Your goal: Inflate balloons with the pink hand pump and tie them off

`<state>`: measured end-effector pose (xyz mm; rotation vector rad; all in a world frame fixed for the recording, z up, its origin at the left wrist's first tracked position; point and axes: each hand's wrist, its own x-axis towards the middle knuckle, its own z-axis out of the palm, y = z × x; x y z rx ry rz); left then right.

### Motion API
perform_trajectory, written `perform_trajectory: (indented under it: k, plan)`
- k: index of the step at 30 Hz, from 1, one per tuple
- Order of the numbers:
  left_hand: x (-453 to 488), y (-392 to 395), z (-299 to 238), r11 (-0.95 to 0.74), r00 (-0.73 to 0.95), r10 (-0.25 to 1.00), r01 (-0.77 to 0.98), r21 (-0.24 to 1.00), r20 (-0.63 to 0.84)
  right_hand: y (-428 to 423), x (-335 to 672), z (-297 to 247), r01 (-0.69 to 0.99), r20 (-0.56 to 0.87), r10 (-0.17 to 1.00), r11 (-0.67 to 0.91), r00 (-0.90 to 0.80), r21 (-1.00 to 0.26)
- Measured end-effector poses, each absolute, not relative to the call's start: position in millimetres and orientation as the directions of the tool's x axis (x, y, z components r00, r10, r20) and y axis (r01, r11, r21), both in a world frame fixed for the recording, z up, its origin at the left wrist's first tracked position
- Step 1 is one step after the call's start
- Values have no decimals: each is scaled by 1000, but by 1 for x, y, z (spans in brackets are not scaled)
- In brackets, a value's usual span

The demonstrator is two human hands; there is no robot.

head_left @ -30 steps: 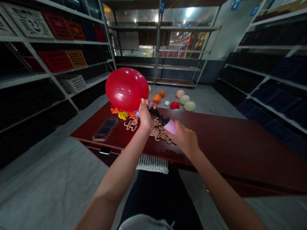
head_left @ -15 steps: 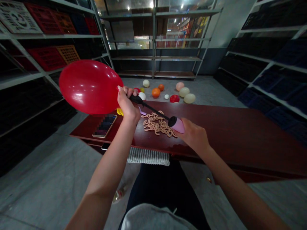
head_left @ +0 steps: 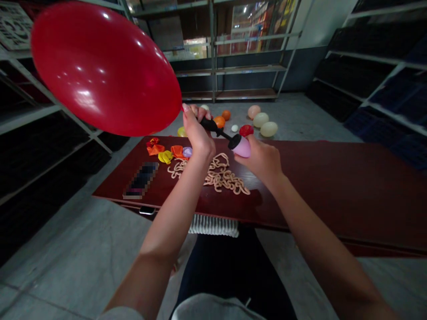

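A big red balloon (head_left: 103, 66) fills the upper left, swollen with air. My left hand (head_left: 197, 133) is closed round its neck, pinching it onto the black nozzle of a hand pump. My right hand (head_left: 262, 161) grips the pump's pink barrel (head_left: 240, 146), with the black plunger rod between the two hands pushed in short. Both hands hover above the dark red table (head_left: 316, 186). Under them lies a heap of pale rubber bands (head_left: 223, 177).
On the table's left end lie a phone (head_left: 140, 179) and several flat coloured balloons (head_left: 166, 153). Several inflated balloons (head_left: 260, 124) rest on the floor beyond the table. Metal shelving (head_left: 230, 53) with crates lines the left, back and right.
The red balloon has grown much larger and now looms closer at the upper left. My right hand has pushed the pump barrel toward my left hand, shortening the rod.
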<state>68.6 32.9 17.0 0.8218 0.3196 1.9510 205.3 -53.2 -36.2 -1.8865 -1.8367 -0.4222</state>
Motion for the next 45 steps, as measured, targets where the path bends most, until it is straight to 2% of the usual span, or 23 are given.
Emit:
perform_trajectory:
  k: [2,11,17,21,24,29,35,40,42,45]
  plan:
    - [81,38,22,-481,-284,868,-686,546,408,-38,201,-23,994,536,843,17,45,-111]
    - [104,88,60,-477,-261,841,-772,420,475,20,213,31,998,603,797,8,33,-65]
    - [97,134,23,-488,-312,869,-670,559,384,47,227,21,998,557,829,71,-58,-1]
    - [95,141,16,-429,-278,901,-688,585,334,50,235,19,997,514,856,75,-57,-14]
    - [89,131,28,-416,-274,905,-727,547,325,45,238,23,995,495,866,92,-64,-32]
    - [61,109,56,-444,-332,884,-816,370,329,34,241,34,990,496,863,135,-95,-44]
    - [22,102,67,-548,-412,834,-702,456,367,27,254,41,986,478,873,153,-100,-72]
    - [23,116,60,-559,-391,826,-664,497,406,23,254,43,991,491,862,134,-123,12]
    - [32,116,61,-543,-394,836,-688,481,382,22,249,42,991,499,857,123,-133,52]
    - [53,109,65,-485,-369,865,-787,380,339,24,239,39,991,480,867,111,-134,75]
